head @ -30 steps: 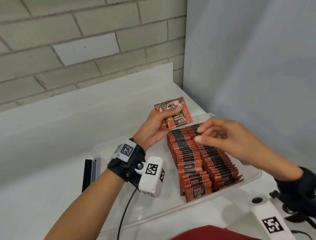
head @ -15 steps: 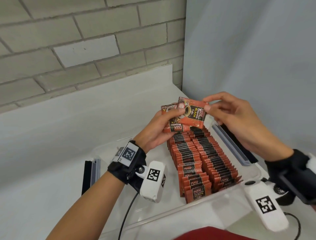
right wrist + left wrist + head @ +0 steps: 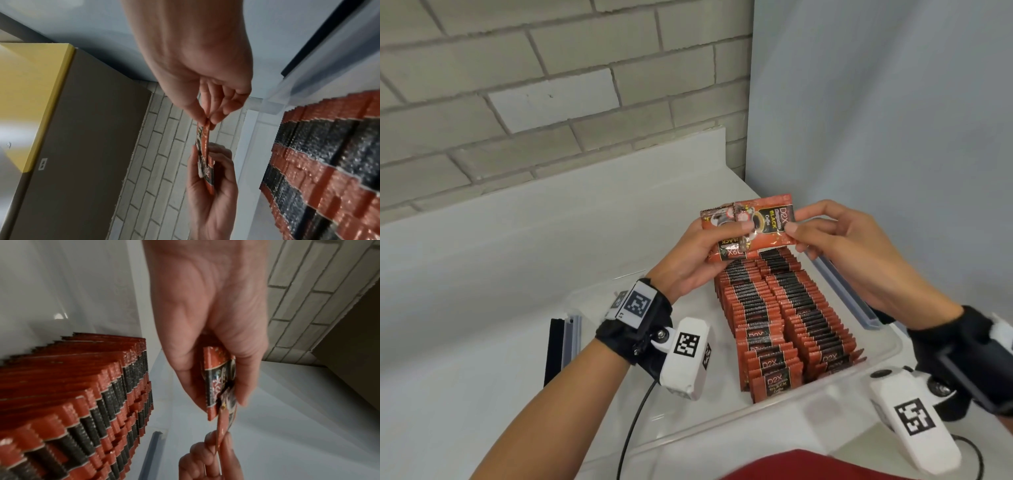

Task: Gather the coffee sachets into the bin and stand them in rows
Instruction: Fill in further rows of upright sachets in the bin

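My left hand (image 3: pixel 709 246) holds a small stack of red-and-black coffee sachets (image 3: pixel 722 240) above the far end of the clear plastic bin (image 3: pixel 825 387). My right hand (image 3: pixel 811 233) pinches the right edge of the front sachet (image 3: pixel 770 222) of that stack between thumb and fingers. The same pinch shows in the left wrist view, sachet (image 3: pixel 223 428), and in the right wrist view, sachet (image 3: pixel 204 138). Two rows of sachets (image 3: pixel 784 315) stand upright in the right part of the bin. The rows (image 3: pixel 72 402) show close up in the left wrist view.
The bin sits on a white counter (image 3: pixel 482 274) against a brick wall (image 3: pixel 551 85), with a pale blue panel (image 3: pixel 876 102) on the right. Grey-and-black latches (image 3: pixel 563 342) (image 3: pixel 849 294) flank the bin. The bin's left half (image 3: pixel 654 404) holds no sachets.
My right hand rose from the rows in the bin to the stack in my left hand and took hold of the front sachet, drawing it slightly right.
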`<move>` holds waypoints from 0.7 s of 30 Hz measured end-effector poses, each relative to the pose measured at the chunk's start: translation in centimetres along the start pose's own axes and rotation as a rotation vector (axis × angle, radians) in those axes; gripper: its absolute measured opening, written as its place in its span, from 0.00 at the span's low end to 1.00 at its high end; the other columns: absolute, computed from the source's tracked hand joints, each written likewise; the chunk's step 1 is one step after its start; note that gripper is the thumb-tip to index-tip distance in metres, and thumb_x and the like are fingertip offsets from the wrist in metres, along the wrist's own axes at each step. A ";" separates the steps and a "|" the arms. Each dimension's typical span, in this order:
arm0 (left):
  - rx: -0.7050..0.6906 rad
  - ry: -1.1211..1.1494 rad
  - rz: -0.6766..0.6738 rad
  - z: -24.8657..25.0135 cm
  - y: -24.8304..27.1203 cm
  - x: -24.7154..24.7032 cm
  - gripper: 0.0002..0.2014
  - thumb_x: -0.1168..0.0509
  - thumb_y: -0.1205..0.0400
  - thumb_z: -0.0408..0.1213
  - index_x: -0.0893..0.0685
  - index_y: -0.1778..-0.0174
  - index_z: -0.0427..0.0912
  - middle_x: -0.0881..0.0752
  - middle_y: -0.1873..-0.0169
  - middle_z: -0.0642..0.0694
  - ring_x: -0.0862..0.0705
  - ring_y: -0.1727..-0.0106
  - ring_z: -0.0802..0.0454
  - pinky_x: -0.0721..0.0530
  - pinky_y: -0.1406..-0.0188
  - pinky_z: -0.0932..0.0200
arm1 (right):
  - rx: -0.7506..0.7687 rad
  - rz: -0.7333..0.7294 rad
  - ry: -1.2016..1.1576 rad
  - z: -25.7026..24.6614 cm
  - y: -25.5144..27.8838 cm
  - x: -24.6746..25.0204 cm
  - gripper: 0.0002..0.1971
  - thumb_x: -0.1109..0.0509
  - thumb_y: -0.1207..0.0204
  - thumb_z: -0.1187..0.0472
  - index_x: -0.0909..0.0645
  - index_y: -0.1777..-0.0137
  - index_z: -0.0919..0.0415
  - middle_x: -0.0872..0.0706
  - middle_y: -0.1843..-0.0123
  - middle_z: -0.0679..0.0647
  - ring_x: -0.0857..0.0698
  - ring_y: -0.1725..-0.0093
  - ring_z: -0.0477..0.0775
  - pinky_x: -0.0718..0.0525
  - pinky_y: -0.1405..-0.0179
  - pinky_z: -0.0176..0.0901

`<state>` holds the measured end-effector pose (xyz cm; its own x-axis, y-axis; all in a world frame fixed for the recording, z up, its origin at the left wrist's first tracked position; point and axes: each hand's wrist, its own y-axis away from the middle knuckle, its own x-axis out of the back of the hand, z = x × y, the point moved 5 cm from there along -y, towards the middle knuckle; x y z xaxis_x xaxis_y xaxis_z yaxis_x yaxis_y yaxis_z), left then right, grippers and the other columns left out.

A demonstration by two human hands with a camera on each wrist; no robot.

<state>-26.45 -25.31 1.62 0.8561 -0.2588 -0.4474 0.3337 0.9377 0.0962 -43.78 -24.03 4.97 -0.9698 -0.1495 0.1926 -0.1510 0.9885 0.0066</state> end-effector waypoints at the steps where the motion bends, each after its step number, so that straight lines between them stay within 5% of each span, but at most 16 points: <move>1: 0.001 0.021 -0.001 0.0 0.0 -0.1 0.15 0.30 0.23 0.30 0.18 0.40 0.35 0.12 0.47 0.36 0.12 0.47 0.44 0.14 0.43 0.51 | 0.008 0.011 -0.006 0.1 0.2 0.4 0.08 0.28 0.24 0.58 0.17 0.47 0.56 0.08 0.62 0.49 0.16 0.65 0.40 0.21 0.58 0.40; 7: -0.016 0.127 0.138 0.4 -0.3 0.7 0.09 0.41 0.17 0.33 0.17 0.48 0.38 0.13 0.67 0.46 0.13 0.65 0.54 0.14 0.64 0.61 | 0.132 -0.134 0.122 -1.0 2.4 1.9 0.05 0.26 0.32 0.56 0.12 0.56 0.51 0.08 0.60 0.48 0.11 0.59 0.41 0.18 0.61 0.27; 11: -0.004 0.122 0.186 0.3 -0.3 0.9 0.09 0.42 0.16 0.33 0.16 0.48 0.38 0.12 0.66 0.45 0.13 0.64 0.54 0.14 0.64 0.61 | 0.220 -0.497 0.455 -0.6 5.1 0.3 0.05 0.26 0.32 0.50 0.10 0.58 0.41 0.09 0.59 0.38 0.13 0.63 0.43 0.20 0.67 0.32; 14: 0.007 0.140 0.185 0.3 -0.2 0.8 0.09 0.41 0.16 0.33 0.16 0.47 0.38 0.13 0.65 0.45 0.13 0.63 0.53 0.14 0.63 0.61 | 0.241 -0.672 0.557 0.7 6.4 -1.1 0.06 0.27 0.28 0.51 0.10 0.54 0.41 0.11 0.56 0.32 0.13 0.55 0.39 0.21 0.57 0.27; 17: 0.013 0.148 0.196 0.3 -0.1 0.8 0.08 0.41 0.16 0.33 0.17 0.48 0.38 0.13 0.66 0.45 0.13 0.64 0.53 0.14 0.64 0.61 | 0.272 -0.751 0.655 2.3 6.8 -2.4 0.06 0.26 0.25 0.57 0.10 0.52 0.46 0.13 0.57 0.27 0.15 0.52 0.34 0.23 0.52 0.23; 21: 0.027 0.151 0.209 0.3 0.1 0.9 0.05 0.40 0.16 0.33 0.21 0.49 0.38 0.12 0.66 0.45 0.12 0.64 0.53 0.14 0.63 0.59 | 0.251 -0.796 0.752 3.7 6.9 -3.4 0.05 0.26 0.24 0.55 0.11 0.51 0.45 0.14 0.58 0.34 0.17 0.54 0.39 0.20 0.53 0.31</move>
<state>-25.55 -25.56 1.47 0.8397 -0.0206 -0.5426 0.1680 0.9601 0.2236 -42.20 -16.83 0.77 -0.2306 -0.6012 0.7651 -0.7927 0.5720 0.2105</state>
